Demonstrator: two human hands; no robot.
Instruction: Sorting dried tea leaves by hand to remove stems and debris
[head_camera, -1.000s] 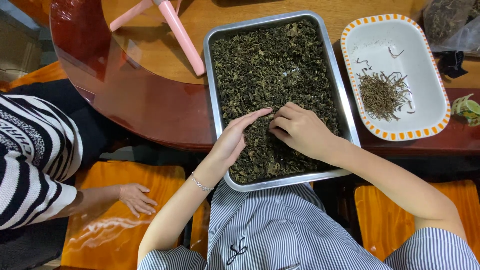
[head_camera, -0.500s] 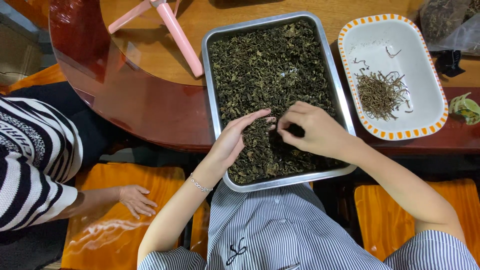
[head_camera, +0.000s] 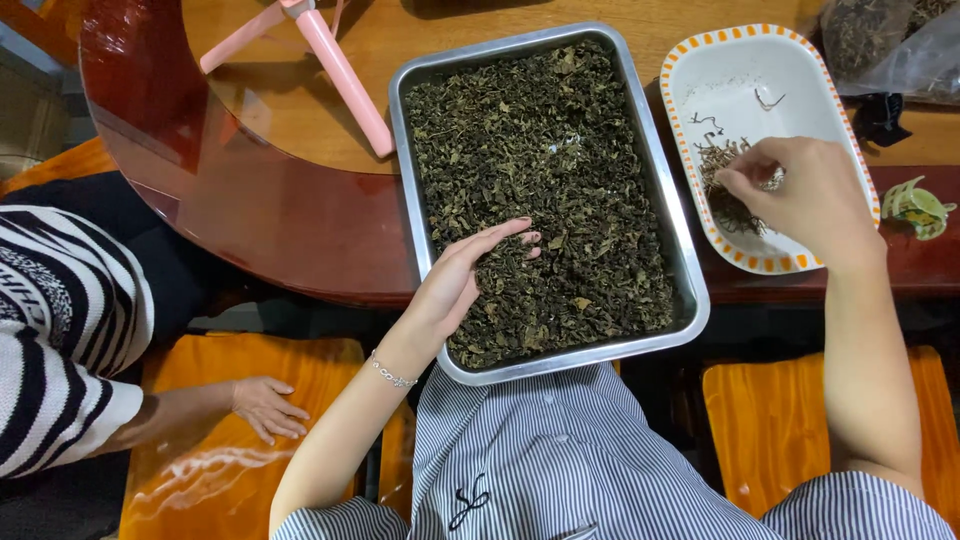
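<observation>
The right hand (head_camera: 810, 195) was held over the white dish with the orange-marked rim (head_camera: 790, 262), at the right side of the desk near its front edge; its fingers were pinched together above the small heap of brown stems (head_camera: 728, 190) lying in the left half of the dish, though what, if anything, was gripped between the fingertips could not be told. The left hand (head_camera: 455, 285) was laid flat and relaxed, grasping nothing, on the dried leaves (head_camera: 540, 150) in the metal tray (head_camera: 690, 290), close to the tray's near left corner. The tray was set with its long axis running away from the person, from the desk's front edge towards the middle; the dish lay just beside it to the right, the two rims nearly touching. The leaves thus lay to the left of the pinched hand and directly under the open one, which was the nearer. A pink stick (head_camera: 345, 75) was seen beyond the tray's far left corner; another person's hand (head_camera: 265, 405) rested on an orange seat.
</observation>
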